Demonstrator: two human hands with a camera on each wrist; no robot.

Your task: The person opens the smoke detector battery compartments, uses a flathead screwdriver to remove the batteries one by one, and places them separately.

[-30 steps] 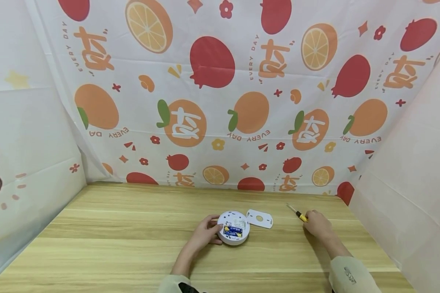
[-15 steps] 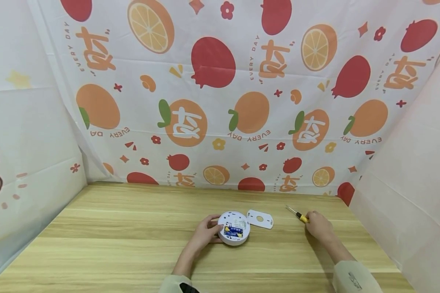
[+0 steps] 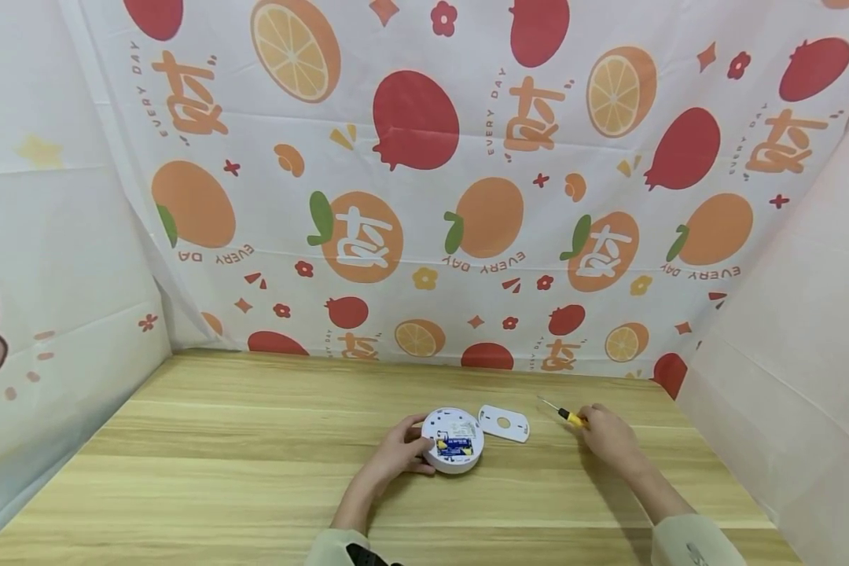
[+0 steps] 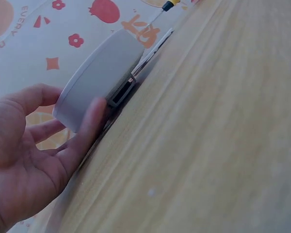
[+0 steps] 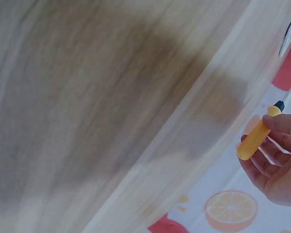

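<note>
My left hand (image 3: pixel 398 450) grips the left rim of a round white smoke alarm (image 3: pixel 447 424), which lies back up on the table. Two blue batteries (image 3: pixel 456 447) show in its compartment. In the left wrist view the thumb and fingers curl round the smoke alarm's side (image 4: pixel 94 73). My right hand (image 3: pixel 608 436) holds a screwdriver (image 3: pixel 573 418) by its yellow handle, its thin shaft pointing left and away. The right wrist view shows the thumb and fingers pinching the yellow handle (image 5: pixel 254 138). The screwdriver's tip is apart from the smoke alarm.
Touching or very near the alarm's right side lies a flat white mounting plate (image 3: pixel 515 429) with a round hole, between it and the screwdriver. The wood-grain table (image 3: pixel 255 448) runs back to a fruit-print cloth (image 3: pixel 424 236). White cloths hang at both sides.
My right hand has moved a little left with the screwdriver, bringing its tip nearer the mounting plate. The left hand and the smoke alarm stay in place; the head view has shifted slightly.
</note>
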